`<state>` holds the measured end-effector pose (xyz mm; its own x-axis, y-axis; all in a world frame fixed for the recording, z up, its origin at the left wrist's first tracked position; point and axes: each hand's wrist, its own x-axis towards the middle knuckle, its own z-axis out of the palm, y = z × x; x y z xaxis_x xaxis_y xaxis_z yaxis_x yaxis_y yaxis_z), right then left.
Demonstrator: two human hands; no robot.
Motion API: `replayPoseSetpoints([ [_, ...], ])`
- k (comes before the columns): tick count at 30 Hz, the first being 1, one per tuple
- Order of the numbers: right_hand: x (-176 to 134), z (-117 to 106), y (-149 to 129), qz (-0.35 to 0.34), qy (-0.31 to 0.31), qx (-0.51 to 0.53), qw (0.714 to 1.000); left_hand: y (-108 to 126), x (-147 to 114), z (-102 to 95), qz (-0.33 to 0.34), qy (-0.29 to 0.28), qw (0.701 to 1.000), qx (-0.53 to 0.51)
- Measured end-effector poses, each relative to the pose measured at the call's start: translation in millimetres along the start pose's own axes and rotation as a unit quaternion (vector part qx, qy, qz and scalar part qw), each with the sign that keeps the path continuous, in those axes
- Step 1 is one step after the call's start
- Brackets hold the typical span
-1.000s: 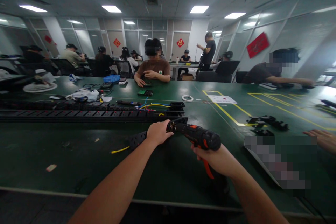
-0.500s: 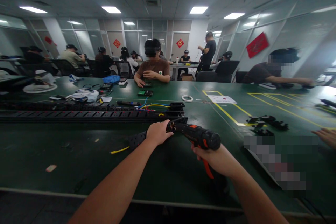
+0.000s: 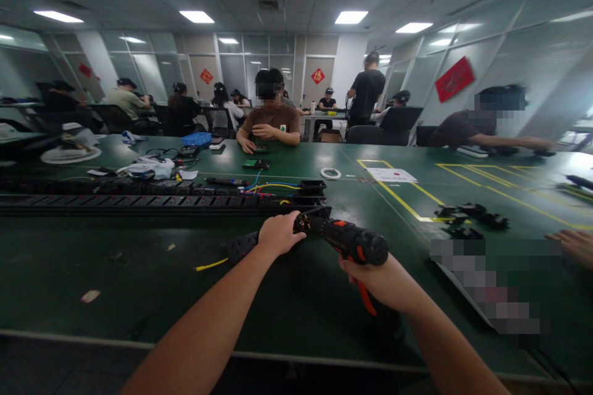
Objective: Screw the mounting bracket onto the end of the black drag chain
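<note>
My right hand (image 3: pixel 370 274) is wrapped round the grip of a black and orange cordless screwdriver (image 3: pixel 349 239), which points left. Its front end meets the open end of a black socket strip (image 3: pixel 243 247), where small coppery parts show. Closed over that strip, my left hand (image 3: pixel 280 234) hides its middle part. A yellow wire (image 3: pixel 212 265) sticks out from the strip's left end. Just behind my left hand lie long black socket rails (image 3: pixel 152 202), with blue and yellow wires near their right end.
Black plastic pieces (image 3: pixel 475 217) lie on the green table (image 3: pixel 185 315) at right, near a blurred-out panel (image 3: pixel 486 287). A white tape roll (image 3: pixel 330 173) and yellow tape lines are farther back. Another person's hand (image 3: pixel 577 245) is at the right edge. A co-worker (image 3: pixel 273 117) sits opposite.
My hands, the socket strip and the screwdriver have barely moved. At the right edge the other person's hand has shifted slightly, and a standing person in the back has turned.
</note>
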<state>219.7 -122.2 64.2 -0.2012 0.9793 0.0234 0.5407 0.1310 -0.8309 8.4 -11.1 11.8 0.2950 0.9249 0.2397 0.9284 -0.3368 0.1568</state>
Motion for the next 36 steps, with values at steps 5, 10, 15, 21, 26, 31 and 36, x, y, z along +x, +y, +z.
replayPoseSetpoints([
  [5, -0.5, 0.1, -1.3, 0.001, 0.004, 0.006, 1.000, 0.1, -0.1, -0.4, 0.000, -0.008, 1.000, 0.000],
  [10, -0.9, -0.8, -2.9, 0.008, -0.001, 0.010, 1.000, 1.7, -0.5, -2.6, -0.010, -0.019, 1.000, -0.001],
  [15, -0.1, -1.8, -2.4, 0.003, 0.004, 0.014, 1.000, 1.4, -0.4, -2.3, -0.010, -0.021, 1.000, -0.003],
  [21, -0.1, -1.5, -1.3, 0.003, -0.001, 0.006, 1.000, 1.2, -0.8, -2.0, -0.011, -0.018, 1.000, -0.001],
  [26, -0.4, -0.8, -1.1, 0.003, 0.008, 0.011, 1.000, 2.4, -0.5, -2.7, -0.018, -0.025, 1.000, -0.003],
  [31, -0.8, -0.7, -2.6, -0.003, 0.003, 0.001, 1.000, 2.0, -0.4, -2.9, -0.015, -0.023, 1.000, -0.005],
  [36, -0.5, -1.2, -1.1, 0.006, -0.003, -0.002, 1.000, 1.6, -0.6, -3.0, -0.011, -0.021, 1.000, -0.003],
])
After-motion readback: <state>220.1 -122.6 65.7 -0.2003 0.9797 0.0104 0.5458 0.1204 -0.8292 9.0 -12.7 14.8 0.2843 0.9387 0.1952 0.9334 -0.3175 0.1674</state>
